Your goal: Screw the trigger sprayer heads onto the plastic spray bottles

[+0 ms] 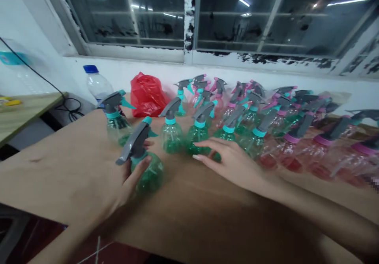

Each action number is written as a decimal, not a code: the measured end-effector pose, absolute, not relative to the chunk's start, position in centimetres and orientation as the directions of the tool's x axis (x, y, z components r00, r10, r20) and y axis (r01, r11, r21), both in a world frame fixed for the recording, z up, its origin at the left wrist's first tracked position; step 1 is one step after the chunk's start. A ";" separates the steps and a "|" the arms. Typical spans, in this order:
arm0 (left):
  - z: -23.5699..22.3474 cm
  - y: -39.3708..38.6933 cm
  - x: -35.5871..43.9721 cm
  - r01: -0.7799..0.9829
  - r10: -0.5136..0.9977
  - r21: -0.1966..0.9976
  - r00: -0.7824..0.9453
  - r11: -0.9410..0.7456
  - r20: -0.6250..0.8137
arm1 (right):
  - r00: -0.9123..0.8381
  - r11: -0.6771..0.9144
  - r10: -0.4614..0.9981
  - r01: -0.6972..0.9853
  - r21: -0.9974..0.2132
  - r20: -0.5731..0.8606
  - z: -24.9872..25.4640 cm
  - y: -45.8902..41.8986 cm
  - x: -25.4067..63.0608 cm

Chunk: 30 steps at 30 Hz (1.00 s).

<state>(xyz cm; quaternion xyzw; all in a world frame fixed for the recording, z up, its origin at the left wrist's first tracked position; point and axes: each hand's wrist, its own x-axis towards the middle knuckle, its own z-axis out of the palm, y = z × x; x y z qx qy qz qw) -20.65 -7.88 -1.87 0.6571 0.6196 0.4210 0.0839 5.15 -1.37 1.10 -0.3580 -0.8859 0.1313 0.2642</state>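
We had tabletop (59, 161) room far L, out to the edge; our L hand (126, 189) was wrapped round the neck of a green spray btl (151, 175); our R hand (229, 159) was half open, fingers curved, just by the row of green btls (199, 135), contact unclear; pink-collared btls (324, 139) crowded R; we had space twd the front edge.
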 end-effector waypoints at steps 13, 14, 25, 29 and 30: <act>-2.1 -2.5 -26.0 0.799 0.798 0.548 -0.153 -0.246 0.582 | -0.446 0.594 0.795 0.707 -0.383 0.411 0.4 2.5 -3.4; -2.3 -1.9 -26.0 0.792 0.794 0.555 -0.155 -0.256 0.588 | -0.440 0.580 0.809 0.706 -0.406 0.391 0.4 2.7 -3.8; -0.9 0.6 -25.4 0.794 0.797 0.542 -0.129 -0.274 0.591 | -0.398 0.486 0.872 0.773 -0.408 0.284 0.4 4.3 -6.1; -1.0 1.7 -25.5 0.786 0.795 0.554 -0.138 -0.275 0.591 | -0.396 0.469 0.882 0.792 -0.390 0.257 0.6 4.1 -5.9; -1.0 2.0 -25.4 0.781 0.795 0.559 -0.140 -0.277 0.590 | -0.397 0.469 0.882 0.796 -0.384 0.255 0.7 4.0 -5.9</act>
